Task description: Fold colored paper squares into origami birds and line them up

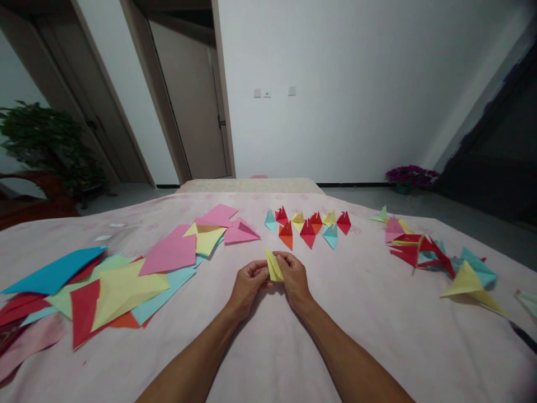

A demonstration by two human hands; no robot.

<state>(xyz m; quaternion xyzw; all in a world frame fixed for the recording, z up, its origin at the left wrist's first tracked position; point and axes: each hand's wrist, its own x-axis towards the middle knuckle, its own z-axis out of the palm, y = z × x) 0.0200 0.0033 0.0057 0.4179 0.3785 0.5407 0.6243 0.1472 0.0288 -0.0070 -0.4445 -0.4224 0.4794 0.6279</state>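
Between my two hands is a small folded yellow paper (274,267), held upright just above the table's pink cloth. My left hand (250,284) pinches its left side with thumb and fingers. On the right side, my right hand (292,275) grips the same paper, its fingers curled behind and partly hidden. Beyond the hands stand several small folded paper cranes, among them a red crane (308,232), a light blue crane (330,236) and an orange-red crane (286,234).
Coloured paper sheets lie overlapped at the left, with a pink sheet (172,254) and a blue sheet (56,272) on top. Several folded papers sit at the right, including a yellow folded piece (466,284). The patterned pink tablecloth (348,336) covers the table.
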